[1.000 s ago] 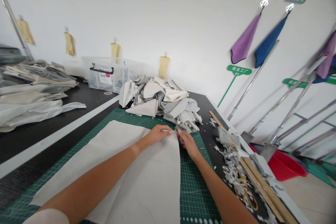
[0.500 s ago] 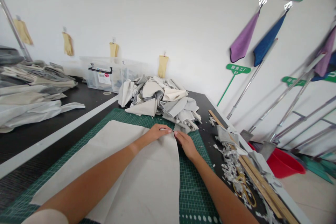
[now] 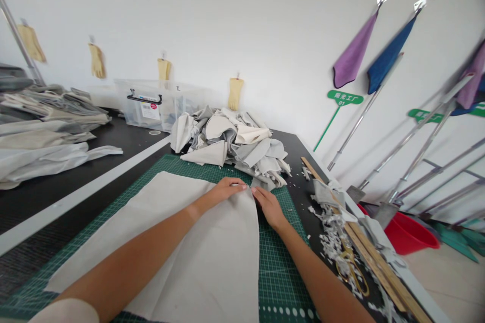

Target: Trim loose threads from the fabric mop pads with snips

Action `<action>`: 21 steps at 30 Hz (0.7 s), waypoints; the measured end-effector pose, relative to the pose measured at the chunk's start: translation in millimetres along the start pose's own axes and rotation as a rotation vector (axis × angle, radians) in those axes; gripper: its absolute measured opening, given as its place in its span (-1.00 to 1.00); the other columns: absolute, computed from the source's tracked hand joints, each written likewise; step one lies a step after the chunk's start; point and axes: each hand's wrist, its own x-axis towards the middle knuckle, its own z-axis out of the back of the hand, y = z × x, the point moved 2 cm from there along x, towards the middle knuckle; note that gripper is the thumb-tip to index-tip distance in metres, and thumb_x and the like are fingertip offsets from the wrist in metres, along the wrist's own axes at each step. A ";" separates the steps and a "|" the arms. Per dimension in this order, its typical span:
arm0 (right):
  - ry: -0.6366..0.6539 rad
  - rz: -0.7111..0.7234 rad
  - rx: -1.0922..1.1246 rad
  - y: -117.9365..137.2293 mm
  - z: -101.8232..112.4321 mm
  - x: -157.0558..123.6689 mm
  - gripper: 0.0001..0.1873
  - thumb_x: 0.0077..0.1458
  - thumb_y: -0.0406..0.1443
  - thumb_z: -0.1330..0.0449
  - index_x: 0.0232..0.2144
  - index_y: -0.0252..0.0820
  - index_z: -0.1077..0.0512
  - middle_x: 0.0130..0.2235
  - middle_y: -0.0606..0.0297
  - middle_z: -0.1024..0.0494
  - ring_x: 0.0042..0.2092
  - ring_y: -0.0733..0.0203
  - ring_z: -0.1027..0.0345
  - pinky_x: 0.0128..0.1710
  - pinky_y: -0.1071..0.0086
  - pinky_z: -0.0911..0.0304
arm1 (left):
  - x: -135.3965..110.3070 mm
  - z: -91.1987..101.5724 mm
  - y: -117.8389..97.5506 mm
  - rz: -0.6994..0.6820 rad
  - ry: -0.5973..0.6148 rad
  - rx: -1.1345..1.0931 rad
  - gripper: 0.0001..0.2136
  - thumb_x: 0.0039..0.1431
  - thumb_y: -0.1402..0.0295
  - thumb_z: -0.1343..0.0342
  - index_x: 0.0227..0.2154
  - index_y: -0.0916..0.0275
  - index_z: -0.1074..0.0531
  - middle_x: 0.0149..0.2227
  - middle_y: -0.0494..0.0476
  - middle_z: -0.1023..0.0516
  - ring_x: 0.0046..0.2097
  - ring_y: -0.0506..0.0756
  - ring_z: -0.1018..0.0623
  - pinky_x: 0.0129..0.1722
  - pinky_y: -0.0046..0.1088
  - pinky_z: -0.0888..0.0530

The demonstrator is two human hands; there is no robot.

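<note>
Left hand (image 3: 226, 190) pinching pale cloth (image 3: 217, 260) at far right corner, right hand (image 3: 269, 207) adjacent, grip unclear

This is a factory workshop for cutting fabric. A green gridded cutting mat (image 3: 278, 262) lies on a black worktable (image 3: 129, 144) under an off-white cloth sheet (image 3: 223, 262). Cut pieces are heaped (image 3: 231, 133) beyond it, and folded fabric is stacked (image 3: 53, 116) at left. Shredded trimmings (image 3: 329, 234), gold-handled scissors (image 3: 352, 264) and wooden strips (image 3: 379, 257) line the right edge. On the far wall hang rubber gloves (image 3: 235, 95) and cleaning cloths (image 3: 354, 58), with long metal handles (image 3: 361, 120) leaning at right; a green sign (image 3: 344, 97) there reads "阳光工厂 01", Sunshine Factory 01.
</note>
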 end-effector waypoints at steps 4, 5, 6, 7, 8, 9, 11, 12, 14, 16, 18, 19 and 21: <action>-0.015 -0.007 -0.002 -0.7 0.7 -0.5 -0.52 0.31 0.06 0.06 -0.48 -0.12 -0.26 -0.48 0.40 -0.26 -0.40 0.24 -0.16 -0.39 0.42 -0.03 | 0.8 -0.1 1.9 -0.018 0.006 0.016 -0.65 0.17 0.08 -0.15 -0.22 0.27 -0.63 -0.21 0.11 -0.66 -0.13 0.15 -0.57 -0.07 -0.43 -0.41; -0.015 -0.009 -0.010 -0.7 0.9 -0.5 -0.52 0.31 0.06 0.07 -0.48 -0.12 -0.28 -0.48 0.40 -0.26 -0.40 0.24 -0.16 -0.39 0.42 -0.03 | 1.0 -0.1 2.5 -0.023 0.004 0.022 -0.65 0.17 0.08 -0.16 -0.22 0.27 -0.63 -0.20 0.11 -0.66 -0.13 0.15 -0.57 -0.06 -0.44 -0.41; -0.014 -0.009 -0.021 -0.7 1.0 -0.5 -0.51 0.32 0.06 0.08 -0.47 -0.13 -0.28 -0.49 0.40 -0.26 -0.40 0.24 -0.17 -0.39 0.42 -0.02 | 1.3 -0.1 3.1 -0.027 0.001 0.028 -0.65 0.17 0.08 -0.16 -0.22 0.26 -0.63 -0.20 0.11 -0.67 -0.13 0.15 -0.58 -0.05 -0.44 -0.41; -0.014 -0.009 -0.035 -0.6 1.0 -0.5 -0.51 0.32 0.06 0.08 -0.47 -0.13 -0.28 -0.49 0.40 -0.27 -0.40 0.24 -0.17 -0.39 0.42 -0.02 | 1.5 -0.2 3.7 -0.030 -0.003 0.034 -0.66 0.17 0.09 -0.16 -0.22 0.26 -0.63 -0.20 0.11 -0.67 -0.12 0.15 -0.58 -0.05 -0.43 -0.41; -0.012 -0.008 -0.051 -0.4 0.9 -0.6 -0.51 0.32 0.06 0.07 -0.48 -0.12 -0.28 -0.49 0.40 -0.28 -0.40 0.24 -0.18 -0.39 0.42 -0.02 | 1.7 -0.3 4.3 -0.031 -0.006 0.039 -0.66 0.16 0.09 -0.16 -0.23 0.26 -0.63 -0.21 0.11 -0.67 -0.12 0.15 -0.58 -0.04 -0.43 -0.41; -0.013 -0.006 -0.070 -0.3 0.6 -0.7 -0.52 0.32 0.06 0.06 -0.49 -0.12 -0.27 -0.49 0.40 -0.29 -0.40 0.24 -0.19 -0.39 0.42 -0.02 | 1.9 -0.5 4.9 -0.032 -0.010 0.041 -0.66 0.16 0.09 -0.17 -0.23 0.26 -0.63 -0.21 0.11 -0.67 -0.12 0.15 -0.58 -0.04 -0.43 -0.41; -0.014 -0.003 -0.110 -0.1 -0.1 -0.9 -0.52 0.31 0.06 0.05 -0.49 -0.12 -0.25 -0.48 0.41 -0.31 -0.39 0.24 -0.21 -0.38 0.42 -0.02 | 2.4 -0.7 5.7 -0.038 -0.015 0.040 -0.66 0.16 0.09 -0.17 -0.24 0.26 -0.63 -0.21 0.11 -0.67 -0.12 0.15 -0.58 -0.04 -0.43 -0.41; -0.017 -0.002 -0.126 0.0 -0.5 -1.0 -0.52 0.31 0.05 0.05 -0.49 -0.12 -0.24 -0.48 0.41 -0.32 -0.39 0.23 -0.23 -0.38 0.42 -0.02 | 2.5 -0.8 5.9 -0.041 -0.016 0.038 -0.66 0.16 0.09 -0.17 -0.24 0.26 -0.63 -0.21 0.11 -0.67 -0.12 0.15 -0.57 -0.05 -0.43 -0.41; -0.018 0.000 -0.149 0.2 -0.9 -1.2 -0.53 0.32 0.05 0.06 -0.49 -0.12 -0.25 -0.48 0.40 -0.34 -0.38 0.22 -0.25 -0.37 0.42 -0.03 | 2.5 -0.8 6.1 -0.044 -0.021 0.030 -0.66 0.16 0.09 -0.17 -0.24 0.27 -0.63 -0.21 0.12 -0.66 -0.12 0.15 -0.57 -0.05 -0.43 -0.41; -0.018 0.002 -0.164 0.3 -1.1 -1.3 -0.53 0.32 0.05 0.06 -0.48 -0.11 -0.26 -0.47 0.40 -0.36 -0.38 0.22 -0.27 -0.36 0.43 -0.03 | 2.4 -0.6 5.9 -0.041 -0.021 0.024 -0.65 0.16 0.08 -0.17 -0.24 0.27 -0.62 -0.21 0.12 -0.66 -0.12 0.15 -0.57 -0.05 -0.42 -0.40; -0.018 0.005 -0.178 0.2 -1.0 -1.5 -0.53 0.33 0.04 0.07 -0.47 -0.11 -0.27 -0.47 0.40 -0.37 -0.37 0.21 -0.28 -0.36 0.43 -0.03 | 2.2 -0.3 5.9 -0.040 -0.018 0.022 -0.65 0.16 0.08 -0.16 -0.23 0.27 -0.62 -0.20 0.13 -0.66 -0.12 0.16 -0.57 -0.05 -0.42 -0.40; -0.017 0.006 -0.185 0.1 -0.9 -1.6 -0.54 0.33 0.04 0.07 -0.47 -0.10 -0.27 -0.47 0.40 -0.38 -0.38 0.21 -0.29 -0.36 0.43 -0.03 | 2.1 -0.3 6.1 -0.041 -0.015 0.022 -0.65 0.16 0.08 -0.16 -0.23 0.27 -0.62 -0.20 0.13 -0.66 -0.11 0.16 -0.57 -0.04 -0.41 -0.40; -0.013 0.007 -0.198 -0.1 -0.7 -2.1 -0.54 0.33 0.04 0.07 -0.46 -0.10 -0.28 -0.47 0.40 -0.38 -0.38 0.21 -0.29 -0.37 0.43 -0.03 | 2.3 -0.1 7.1 -0.045 -0.013 0.026 -0.65 0.16 0.08 -0.16 -0.23 0.27 -0.62 -0.20 0.13 -0.66 -0.11 0.16 -0.57 -0.05 -0.41 -0.40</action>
